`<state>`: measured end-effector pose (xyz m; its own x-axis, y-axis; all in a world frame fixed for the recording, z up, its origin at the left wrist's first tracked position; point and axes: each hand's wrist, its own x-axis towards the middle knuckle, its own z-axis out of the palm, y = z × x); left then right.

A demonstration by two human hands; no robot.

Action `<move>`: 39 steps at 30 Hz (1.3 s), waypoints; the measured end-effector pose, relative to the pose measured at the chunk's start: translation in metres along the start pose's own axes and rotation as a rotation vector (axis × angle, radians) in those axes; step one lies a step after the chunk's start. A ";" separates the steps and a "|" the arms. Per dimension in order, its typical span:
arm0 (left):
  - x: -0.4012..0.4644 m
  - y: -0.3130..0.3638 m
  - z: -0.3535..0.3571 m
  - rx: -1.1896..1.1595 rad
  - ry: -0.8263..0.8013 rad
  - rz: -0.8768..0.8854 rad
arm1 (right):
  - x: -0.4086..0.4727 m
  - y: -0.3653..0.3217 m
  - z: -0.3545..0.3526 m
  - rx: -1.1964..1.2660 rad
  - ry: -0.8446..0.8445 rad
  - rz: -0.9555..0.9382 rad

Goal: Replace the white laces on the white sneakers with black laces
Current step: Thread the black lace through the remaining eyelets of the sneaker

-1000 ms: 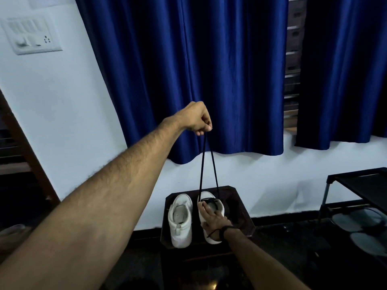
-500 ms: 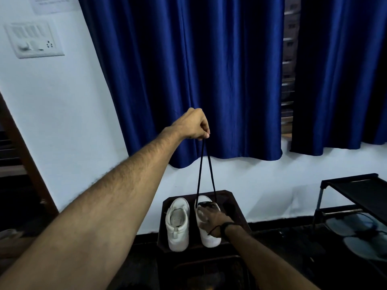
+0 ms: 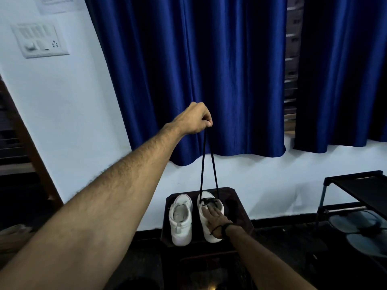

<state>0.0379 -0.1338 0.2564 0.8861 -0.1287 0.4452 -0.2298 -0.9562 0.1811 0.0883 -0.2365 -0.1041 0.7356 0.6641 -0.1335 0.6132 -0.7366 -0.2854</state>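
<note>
Two white sneakers stand side by side on a dark stool (image 3: pixel 240 208). The left sneaker (image 3: pixel 180 220) has no lace that I can see. A black lace (image 3: pixel 207 164) is threaded at the front of the right sneaker (image 3: pixel 206 231), and both its strands run taut straight up. My left hand (image 3: pixel 195 119) pinches the two strand ends high above the shoe, arm stretched out. My right hand (image 3: pixel 215 219) lies flat on top of the right sneaker, fingers straight, pressing it down. No white lace is in view.
Blue curtains (image 3: pixel 199 70) hang on the white wall behind the stool. A black metal rack (image 3: pixel 356 185) with pale sandals (image 3: pixel 366 225) stands at the right. A switch panel (image 3: pixel 39 40) is on the wall at upper left. The floor is dark.
The view has tilted a little, so the stool sits lower in frame. My left hand keeps the lace strands pulled up taut; my right hand stays pressed on the right sneaker.
</note>
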 end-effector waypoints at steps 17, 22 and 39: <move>-0.009 -0.017 0.022 -0.057 -0.051 -0.014 | -0.015 -0.044 -0.148 0.959 0.727 -0.297; -0.009 -0.017 0.020 -0.061 -0.024 -0.013 | -0.017 -0.043 -0.147 0.985 0.668 -0.283; -0.003 -0.025 0.024 0.210 -0.067 0.049 | -0.024 -0.028 0.007 -0.140 0.236 -0.052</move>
<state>0.0506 -0.1159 0.2300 0.9025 -0.1864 0.3882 -0.1905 -0.9813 -0.0283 0.0513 -0.2309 -0.0992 0.7392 0.6649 0.1077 0.6732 -0.7240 -0.1505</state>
